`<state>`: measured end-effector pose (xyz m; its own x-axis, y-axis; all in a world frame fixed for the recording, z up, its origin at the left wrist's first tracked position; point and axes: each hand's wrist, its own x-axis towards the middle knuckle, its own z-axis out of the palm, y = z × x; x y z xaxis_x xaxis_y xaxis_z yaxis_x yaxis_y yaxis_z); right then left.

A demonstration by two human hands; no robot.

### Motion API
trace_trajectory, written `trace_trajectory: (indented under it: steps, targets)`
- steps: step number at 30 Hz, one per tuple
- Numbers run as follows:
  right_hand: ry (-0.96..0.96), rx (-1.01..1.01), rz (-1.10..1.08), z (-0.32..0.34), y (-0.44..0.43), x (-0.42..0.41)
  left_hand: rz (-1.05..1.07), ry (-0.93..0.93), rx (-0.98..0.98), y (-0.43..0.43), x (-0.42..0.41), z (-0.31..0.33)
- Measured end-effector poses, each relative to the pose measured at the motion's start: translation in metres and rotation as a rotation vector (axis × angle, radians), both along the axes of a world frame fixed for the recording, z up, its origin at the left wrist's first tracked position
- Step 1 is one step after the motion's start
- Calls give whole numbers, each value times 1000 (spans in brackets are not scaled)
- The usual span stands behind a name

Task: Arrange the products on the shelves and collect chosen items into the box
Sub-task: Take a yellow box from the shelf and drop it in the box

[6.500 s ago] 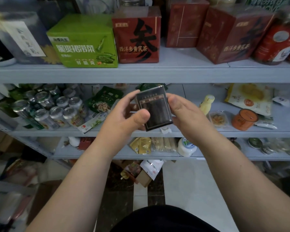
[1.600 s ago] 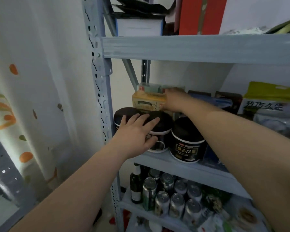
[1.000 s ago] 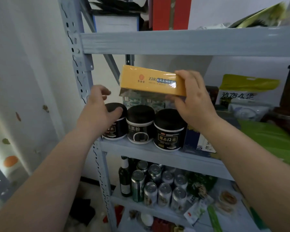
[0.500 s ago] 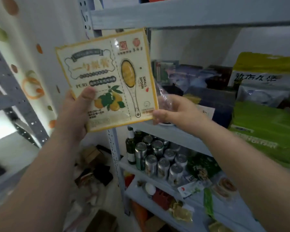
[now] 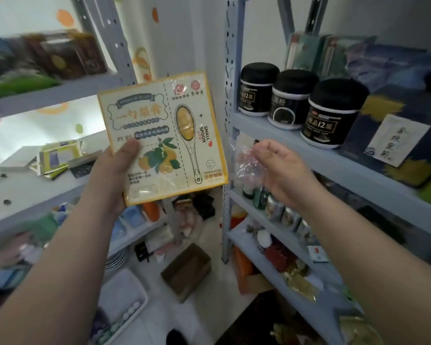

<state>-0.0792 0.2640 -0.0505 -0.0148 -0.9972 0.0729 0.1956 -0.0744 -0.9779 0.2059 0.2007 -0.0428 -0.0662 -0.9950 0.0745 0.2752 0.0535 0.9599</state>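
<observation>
Left hand [image 5: 112,175] grips the flat yellow-bordered cream carton with a pear and spoon print [image 5: 164,135]: thumb pressed on its printed face at the lower left, fingers hidden behind. I read the carton as held upright in the air, face toward the camera, just left of the grey perforated steel upright [image 5: 230,108]. Right hand [image 5: 279,170] is on the other side of that upright, half curled, apart from the carton. A crumpled piece of clear plastic film [image 5: 246,163] hangs at its fingertips; I cannot tell whether it is pinched or merely draped.

Right of the upright, on the grey shelf board [image 5: 358,170], stand three round black jars with white-trimmed labels [image 5: 301,100] in a row. Low on the floor, left of the upright's foot, sits an open brown cardboard box [image 5: 187,270].
</observation>
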Motion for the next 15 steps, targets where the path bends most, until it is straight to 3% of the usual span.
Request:
trace_trajectory:
  steps: [2,4,8,10,13,15]
  targets:
    - [-250,195,63,-19,-8,17,23,56,107,4,7,-20]
    - [-376,378,96,-38,-13,42,23,190,261,7,8,-45]
    - [-254,534,238,-76,-23,105,-91,422,551,6,-1,-102]
    - [-268,548,299,-87,-30,134,-72,372,595,-3,-8,-129]
    - [-532,544,242,-121,-55,164,-5,193,533,-20,-1,-153]
    - [-479,591,189,-147,-77,180,48,162,570,-31,13,-164]
